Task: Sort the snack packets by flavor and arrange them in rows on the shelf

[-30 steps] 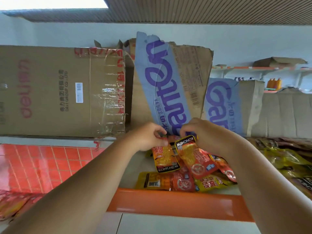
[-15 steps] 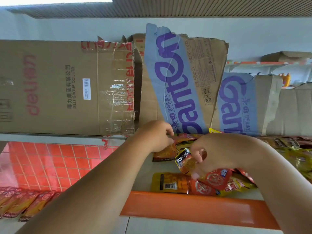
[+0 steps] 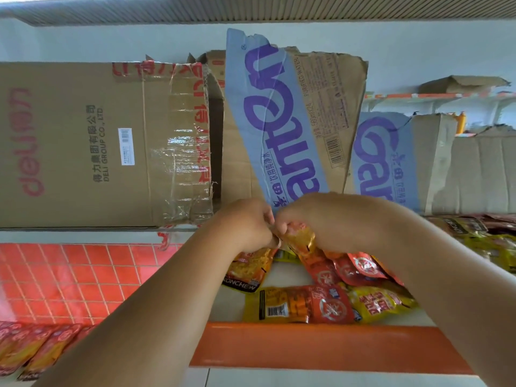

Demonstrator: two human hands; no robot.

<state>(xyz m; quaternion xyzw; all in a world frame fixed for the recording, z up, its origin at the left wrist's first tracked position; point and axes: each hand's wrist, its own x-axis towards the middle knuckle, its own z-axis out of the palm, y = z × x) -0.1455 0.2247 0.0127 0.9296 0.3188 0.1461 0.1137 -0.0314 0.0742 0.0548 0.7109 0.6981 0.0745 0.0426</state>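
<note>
Both hands meet over a heap of snack packets on the white shelf with an orange front edge (image 3: 321,347). My left hand (image 3: 247,224) grips the top of an orange KONCHEW packet (image 3: 250,270) that hangs below it. My right hand (image 3: 318,219) holds a bunch of orange and red packets (image 3: 321,263) by their upper ends. A yellow and red packet (image 3: 301,304) lies flat near the shelf's front, with a yellow packet (image 3: 382,303) beside it. More yellow packets (image 3: 491,247) lie at the right.
A large brown Deli carton (image 3: 83,143) stands behind on the left. Torn blue Ganten water cartons (image 3: 282,121) lean at the back of the shelf. A row of red packets (image 3: 33,350) lies at lower left, beside a red tiled wall (image 3: 69,280).
My right hand has risen with its packets and come up against my left hand. The view has shifted a little.
</note>
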